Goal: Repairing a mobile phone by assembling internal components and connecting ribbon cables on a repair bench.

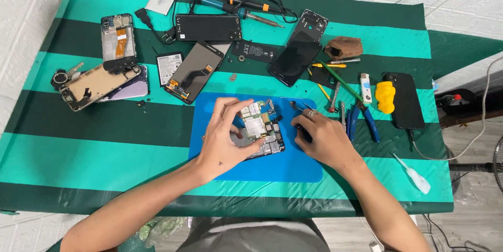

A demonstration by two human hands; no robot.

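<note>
We are steadying the opened phone (260, 132) on the blue mat (293, 165) with our left hand (224, 137), fingers closed on its edges, while our right hand (320, 135) is pinching tweezers (297, 106) just beside it, pliers (361, 118) lying beyond.

At frame centre, the left hand (222, 139) steadies an opened phone (260, 131) on the blue mat (285, 165); the right hand (322, 136) grips a small dark tool (303, 132) beside it.
</note>
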